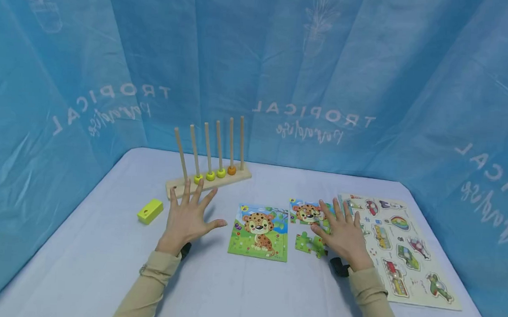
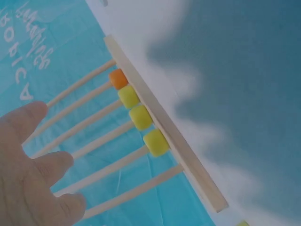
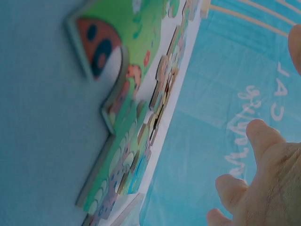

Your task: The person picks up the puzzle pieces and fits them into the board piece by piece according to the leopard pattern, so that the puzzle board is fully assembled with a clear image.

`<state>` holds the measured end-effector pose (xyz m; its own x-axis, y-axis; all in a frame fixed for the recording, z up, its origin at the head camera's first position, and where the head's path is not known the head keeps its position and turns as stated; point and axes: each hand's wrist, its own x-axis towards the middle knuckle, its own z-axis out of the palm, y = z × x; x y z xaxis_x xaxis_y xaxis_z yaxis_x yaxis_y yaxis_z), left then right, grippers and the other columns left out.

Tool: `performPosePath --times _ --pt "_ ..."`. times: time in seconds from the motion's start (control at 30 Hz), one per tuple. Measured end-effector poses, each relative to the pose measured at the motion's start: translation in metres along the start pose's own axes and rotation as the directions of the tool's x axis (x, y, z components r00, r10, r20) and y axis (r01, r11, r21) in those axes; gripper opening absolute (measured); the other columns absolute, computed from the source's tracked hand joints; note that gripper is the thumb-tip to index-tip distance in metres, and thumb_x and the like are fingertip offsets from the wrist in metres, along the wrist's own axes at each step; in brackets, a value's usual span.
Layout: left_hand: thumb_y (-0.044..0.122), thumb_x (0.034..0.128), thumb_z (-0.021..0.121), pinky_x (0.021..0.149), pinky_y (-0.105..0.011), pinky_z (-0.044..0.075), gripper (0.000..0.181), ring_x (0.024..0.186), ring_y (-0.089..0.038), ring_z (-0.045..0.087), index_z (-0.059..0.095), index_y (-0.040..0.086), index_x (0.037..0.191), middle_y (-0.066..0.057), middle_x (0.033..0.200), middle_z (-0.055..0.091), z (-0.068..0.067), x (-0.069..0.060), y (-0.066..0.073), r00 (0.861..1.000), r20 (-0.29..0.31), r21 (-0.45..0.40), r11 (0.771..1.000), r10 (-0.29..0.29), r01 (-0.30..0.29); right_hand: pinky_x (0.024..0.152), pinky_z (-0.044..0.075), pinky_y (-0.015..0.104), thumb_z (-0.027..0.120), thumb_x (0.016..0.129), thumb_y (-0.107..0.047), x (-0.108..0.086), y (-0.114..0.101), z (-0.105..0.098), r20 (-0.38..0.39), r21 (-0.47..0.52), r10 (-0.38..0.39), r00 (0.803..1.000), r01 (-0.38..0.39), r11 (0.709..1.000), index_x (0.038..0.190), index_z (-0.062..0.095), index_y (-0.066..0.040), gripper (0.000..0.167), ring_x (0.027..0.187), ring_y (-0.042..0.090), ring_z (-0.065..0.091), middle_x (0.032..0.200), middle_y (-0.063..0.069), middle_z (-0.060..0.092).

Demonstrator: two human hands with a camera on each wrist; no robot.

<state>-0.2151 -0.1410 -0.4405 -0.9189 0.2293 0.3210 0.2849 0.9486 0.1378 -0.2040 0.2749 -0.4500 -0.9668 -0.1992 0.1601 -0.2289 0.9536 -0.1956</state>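
Observation:
My left hand (image 1: pixel 187 221) is held with spread fingers and nothing in its grasp, between a yellow block (image 1: pixel 150 211) and a leopard picture board (image 1: pixel 256 246). Behind its fingertips stands a wooden peg rack (image 1: pixel 240 173); in the left wrist view yellow beads (image 2: pixel 140 117) and an orange bead (image 2: pixel 118 78) sit at the foot of its rods. Fingers apart and holding nothing, my right hand (image 1: pixel 345 236) is over the right side of some leopard jigsaw pieces (image 1: pixel 303 242), partly covering them. The right wrist view shows loose jigsaw pieces (image 3: pixel 117 30) close up, beyond the fingers.
A pale knob-style puzzle board (image 1: pixel 426 298) with vehicle pictures lies at the right, partly behind my right hand. Blue printed curtains (image 1: pixel 224 48) enclose the white table (image 1: pixel 231 294) at the back and sides. Dark wrist cameras sit under both wrists.

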Motion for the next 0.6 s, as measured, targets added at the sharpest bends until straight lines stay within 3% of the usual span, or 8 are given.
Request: performPosePath --times 0.2,0.3,0.4,0.5,0.6 --pt "0.088 0.0745 0.042 0.115 -0.074 0.002 0.099 0.147 -0.048 0.013 0.039 0.023 0.15 -0.015 0.16 0.024 -0.004 0.001 0.003 1.0 0.021 0.005 1.0 -0.006 0.006 0.119 -0.001 0.067 0.047 0.092 -0.064 0.001 0.0 0.001 0.014 -0.002 0.001 1.0 -0.001 1.0 0.156 0.021 -0.026 0.079 0.147 0.049 0.007 0.162 0.022 0.013" --pt "0.08 0.0769 0.051 0.114 -0.074 0.001 0.095 0.148 -0.047 0.01 0.036 0.023 0.151 -0.016 0.161 0.022 -0.002 0.0 0.006 0.997 0.081 -0.01 1.0 -0.013 0.014 0.119 0.001 0.067 0.048 0.092 -0.063 0.003 -0.001 -0.001 0.017 0.001 -0.004 1.0 0.004 1.0 0.156 0.022 -0.024 0.079 0.147 0.05 0.009 0.161 0.022 0.014" --pt "0.073 0.079 0.058 0.113 -0.075 0.005 0.092 0.147 -0.048 0.012 0.034 0.021 0.152 -0.018 0.159 0.026 0.003 -0.001 0.013 0.985 0.172 -0.041 0.999 -0.002 0.009 0.117 0.018 0.067 0.055 0.092 -0.057 0.008 -0.002 -0.001 0.018 0.005 -0.024 1.0 0.024 1.0 0.154 0.029 -0.02 0.077 0.143 0.052 0.021 0.158 0.025 0.024" --pt "0.062 0.0795 0.067 0.113 -0.075 0.012 0.093 0.146 -0.047 0.019 0.033 0.014 0.152 -0.018 0.157 0.031 0.009 -0.002 0.023 0.958 0.282 -0.131 0.991 0.051 -0.015 0.109 0.034 0.065 0.062 0.092 -0.045 0.019 -0.007 0.002 0.033 0.054 -0.037 0.999 0.036 0.998 0.15 0.037 -0.013 0.071 0.135 0.052 0.037 0.151 0.026 0.036" --pt "0.049 0.0784 0.075 0.116 -0.068 0.018 0.097 0.146 -0.042 0.022 0.03 0.004 0.152 -0.018 0.157 0.03 0.016 -0.003 0.034 0.908 0.394 -0.271 0.962 0.142 -0.033 0.09 0.05 0.055 0.065 0.093 -0.029 0.038 -0.015 0.008 0.068 0.188 -0.046 0.997 0.032 0.982 0.147 0.042 -0.009 0.061 0.113 0.044 0.056 0.145 0.026 0.045"
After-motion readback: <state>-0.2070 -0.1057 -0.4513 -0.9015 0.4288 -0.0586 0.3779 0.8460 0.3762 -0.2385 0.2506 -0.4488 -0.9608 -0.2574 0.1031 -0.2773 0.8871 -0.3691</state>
